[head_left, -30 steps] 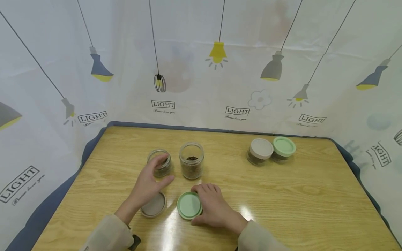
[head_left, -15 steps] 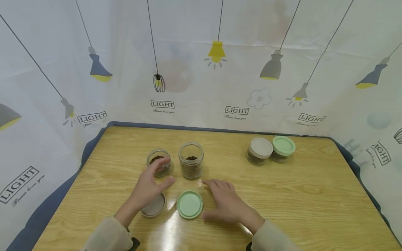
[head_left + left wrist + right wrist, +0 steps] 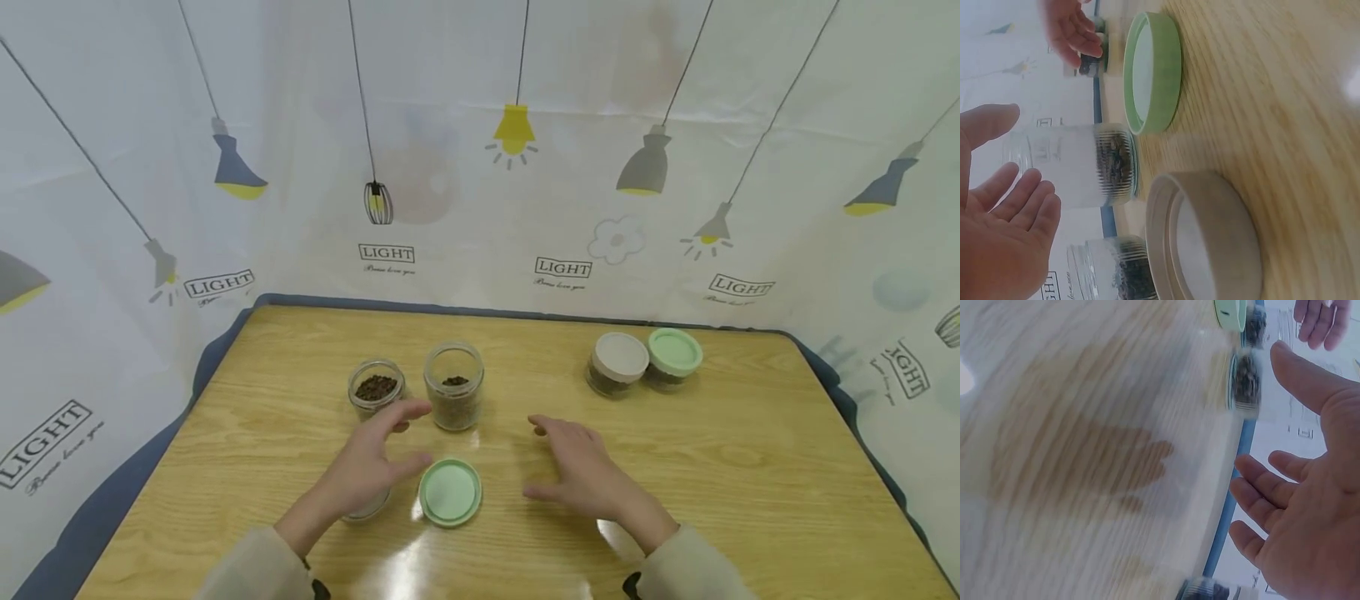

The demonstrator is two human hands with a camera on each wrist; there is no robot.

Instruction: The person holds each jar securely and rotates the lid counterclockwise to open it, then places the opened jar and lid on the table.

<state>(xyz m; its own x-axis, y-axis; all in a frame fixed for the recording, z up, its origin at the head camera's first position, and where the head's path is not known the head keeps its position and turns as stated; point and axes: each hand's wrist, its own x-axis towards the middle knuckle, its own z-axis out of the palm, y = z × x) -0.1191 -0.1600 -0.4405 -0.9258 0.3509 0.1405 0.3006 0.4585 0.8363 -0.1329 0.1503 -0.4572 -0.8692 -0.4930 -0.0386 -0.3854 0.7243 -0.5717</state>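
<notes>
My left hand hovers with fingers spread and thumb apart, holding nothing. It is above a grey-beige lid that it mostly covers in the head view. Just beyond it stands a short open glass jar of dark brown granules, and to that jar's right a taller open glass jar with similar contents. Between my hands a green lid lies on the table, underside up. My right hand is raised to the right of the green lid, fingers loosely extended and nothing in them.
At the back right of the wooden table are two short closed jars, one with a grey lid and one with a green lid, side by side. A white curtain printed with lamps hangs behind the table.
My right hand has let go of the green lid and moved right, away from it. My left hand has shifted slightly right and nearer, uncovering more of the short jar's mouth.
</notes>
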